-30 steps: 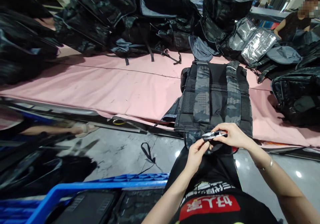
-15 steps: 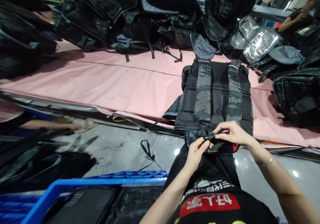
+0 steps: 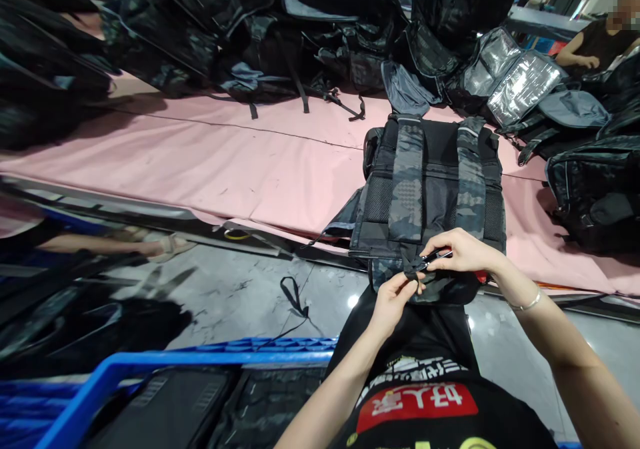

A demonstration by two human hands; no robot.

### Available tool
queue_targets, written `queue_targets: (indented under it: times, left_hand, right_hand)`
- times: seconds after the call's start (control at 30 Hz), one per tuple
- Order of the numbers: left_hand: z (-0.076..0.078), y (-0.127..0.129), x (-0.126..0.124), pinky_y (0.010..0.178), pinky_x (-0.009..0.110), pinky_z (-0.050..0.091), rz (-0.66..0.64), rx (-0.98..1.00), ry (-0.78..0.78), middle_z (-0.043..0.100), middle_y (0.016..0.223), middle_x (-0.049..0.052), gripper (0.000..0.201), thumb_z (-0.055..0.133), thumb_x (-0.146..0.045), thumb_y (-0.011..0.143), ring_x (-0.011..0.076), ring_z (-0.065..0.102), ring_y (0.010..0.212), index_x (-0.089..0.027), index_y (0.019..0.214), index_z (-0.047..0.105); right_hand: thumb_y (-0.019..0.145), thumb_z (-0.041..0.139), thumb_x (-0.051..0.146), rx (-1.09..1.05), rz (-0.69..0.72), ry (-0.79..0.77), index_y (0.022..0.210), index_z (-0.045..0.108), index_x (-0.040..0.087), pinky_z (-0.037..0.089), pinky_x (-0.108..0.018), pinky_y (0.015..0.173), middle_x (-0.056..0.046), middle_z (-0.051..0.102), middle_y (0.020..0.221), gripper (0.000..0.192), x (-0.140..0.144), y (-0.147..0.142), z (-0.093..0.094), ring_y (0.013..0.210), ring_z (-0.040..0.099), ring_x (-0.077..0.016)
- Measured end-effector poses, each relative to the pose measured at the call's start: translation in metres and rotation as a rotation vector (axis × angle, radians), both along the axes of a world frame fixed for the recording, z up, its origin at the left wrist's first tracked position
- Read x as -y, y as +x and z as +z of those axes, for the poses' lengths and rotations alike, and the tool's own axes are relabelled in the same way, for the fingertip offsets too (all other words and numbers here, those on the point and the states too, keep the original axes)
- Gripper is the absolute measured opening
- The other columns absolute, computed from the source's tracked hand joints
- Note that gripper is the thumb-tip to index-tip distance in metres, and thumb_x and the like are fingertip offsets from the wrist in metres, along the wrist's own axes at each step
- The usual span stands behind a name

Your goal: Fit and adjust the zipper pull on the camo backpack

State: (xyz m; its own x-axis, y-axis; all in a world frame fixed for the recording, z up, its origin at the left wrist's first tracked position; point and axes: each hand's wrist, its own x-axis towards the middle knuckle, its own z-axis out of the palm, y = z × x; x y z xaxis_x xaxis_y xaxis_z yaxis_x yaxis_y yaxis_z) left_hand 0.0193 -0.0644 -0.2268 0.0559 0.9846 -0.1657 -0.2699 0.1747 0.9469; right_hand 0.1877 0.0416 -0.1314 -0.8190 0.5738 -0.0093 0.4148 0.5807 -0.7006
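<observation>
A black and grey camouflage backpack (image 3: 435,199) lies with its two shoulder straps facing up, its lower end at the table's near edge. My left hand (image 3: 397,300) is closed in a pinch on a short black webbing strap (image 3: 411,270) at the bag's lower end. My right hand (image 3: 463,254) is closed around a slim dark tool with a light glint, which looks like thread snips (image 3: 440,255). Its tip is close against the strap, near my left fingertips. Whether the blades touch the webbing is too small to tell.
A pink cloth (image 3: 240,162) covers the long table. Dark bags (image 3: 185,35) pile along its far side, with a silver-lined bag (image 3: 525,89) at right. A blue crate (image 3: 200,357) holding bags stands near my left. Another person (image 3: 595,45) is at far right; a loose strap (image 3: 293,295) lies on the floor.
My right hand has shifted slightly up and left, bringing the snips closer to the strap in my left fingers. The backpack stays in place. The far-right person's arm has lowered.
</observation>
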Motion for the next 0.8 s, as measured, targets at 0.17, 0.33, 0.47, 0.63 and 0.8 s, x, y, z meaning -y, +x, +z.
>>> queue_targets:
  times: [0.17, 0.33, 0.47, 0.63, 0.8]
  left_hand:
    - [0.000, 0.001, -0.001, 0.075, 0.029, 0.043, 0.002, 0.010, -0.003, 0.064, 0.070, 0.003, 0.027, 0.063, -0.036, 0.074, 0.0156, 0.057, 0.070, -0.014, 0.088, 0.067]
    - [0.000, 0.001, 0.001, 0.074, 0.028, 0.043, 0.016, 0.023, -0.018, 0.064, 0.069, 0.002, 0.026, 0.063, -0.036, 0.074, 0.0156, 0.058, 0.070, -0.015, 0.088, 0.066]
    - [0.000, 0.000, 0.001, 0.076, 0.028, 0.043, 0.015, 0.033, -0.010, 0.065, 0.071, 0.002, 0.026, 0.063, -0.036, 0.075, 0.0153, 0.057, 0.071, -0.015, 0.089, 0.066]
    - [0.003, 0.002, 0.000, 0.075, 0.030, 0.044, 0.040, 0.017, -0.011, 0.065, 0.069, 0.003, 0.027, 0.063, -0.037, 0.074, 0.0164, 0.058, 0.069, -0.015, 0.088, 0.067]
    - [0.001, 0.007, 0.019, 0.074, 0.033, 0.048, 0.007, 0.036, 0.031, 0.066, 0.071, 0.005, 0.037, 0.062, -0.047, 0.071, 0.0178, 0.058, 0.067, -0.015, 0.088, 0.070]
  right_hand:
    - [0.079, 0.064, 0.031, -0.036, 0.041, -0.046, 0.090, 0.067, 0.017, 0.041, -0.019, 0.061, 0.000, 0.068, 0.082, 0.017, -0.002, -0.002, -0.004, 0.070, 0.060, -0.0116]
    - [0.082, 0.061, 0.032, -0.086, 0.032, 0.009, 0.087, 0.067, 0.017, 0.041, -0.020, 0.063, -0.002, 0.068, 0.081, 0.018, 0.003, -0.002, -0.011, 0.070, 0.061, -0.0126]
    - [0.081, 0.061, 0.030, -0.134, -0.053, -0.037, 0.088, 0.067, 0.016, 0.043, -0.020, 0.064, -0.003, 0.068, 0.083, 0.016, 0.008, 0.000, -0.011, 0.072, 0.062, -0.0130]
    - [0.079, 0.061, 0.029, -0.034, -0.086, -0.008, 0.089, 0.066, 0.020, 0.046, -0.021, 0.065, -0.001, 0.068, 0.083, 0.014, 0.010, -0.002, -0.004, 0.073, 0.062, -0.0146]
    - [0.082, 0.058, 0.037, -0.019, -0.029, 0.054, 0.093, 0.066, 0.027, 0.052, -0.028, 0.071, -0.005, 0.068, 0.093, 0.017, 0.027, 0.004, -0.019, 0.081, 0.064, -0.0208]
